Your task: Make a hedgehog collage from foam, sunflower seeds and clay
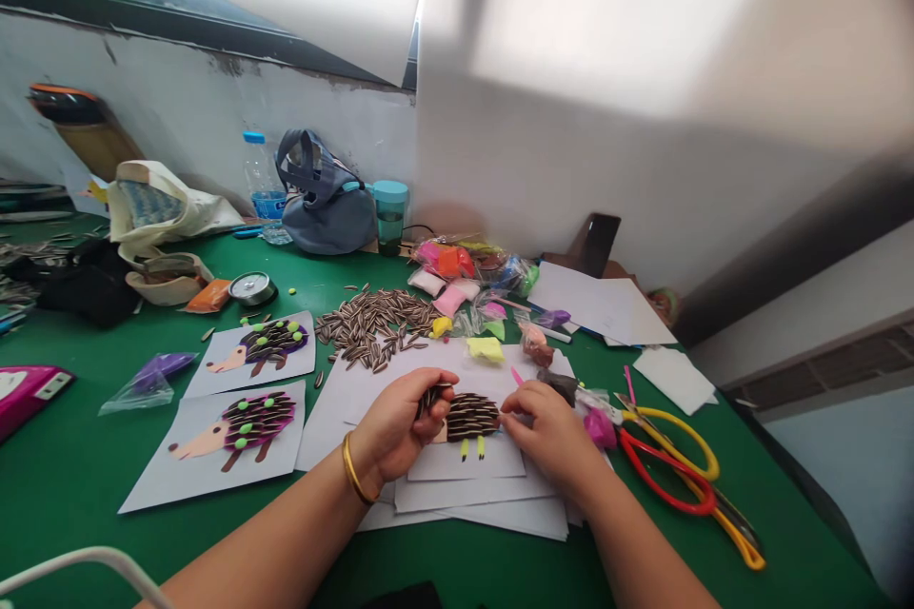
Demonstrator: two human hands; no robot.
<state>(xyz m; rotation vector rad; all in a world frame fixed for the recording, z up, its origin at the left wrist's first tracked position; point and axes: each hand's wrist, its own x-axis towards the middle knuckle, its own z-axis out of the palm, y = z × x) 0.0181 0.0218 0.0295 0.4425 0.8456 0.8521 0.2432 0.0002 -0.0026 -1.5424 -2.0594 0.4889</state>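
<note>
Several striped sunflower seeds (433,396) lie in my left hand (404,423), whose fingers curl round them; a gold bangle is on that wrist. My right hand (546,423) has its thumb and forefinger pinched at the right edge of a seed-covered hedgehog (472,417); whatever they hold is too small to make out. The hedgehog has yellow-green legs and sits on a white sheet (464,466) on stacked paper. My left hand partly hides its face. Behind the hands is a pile of seeds (375,319).
Two finished-looking hedgehog pictures (261,433) (266,347) lie left. Scissors (685,466) with red and yellow handles lie right. Bagged clay (449,262), a teal-lidded cup (390,214), a blue-grey bag (328,209) and a phone (600,243) stand behind.
</note>
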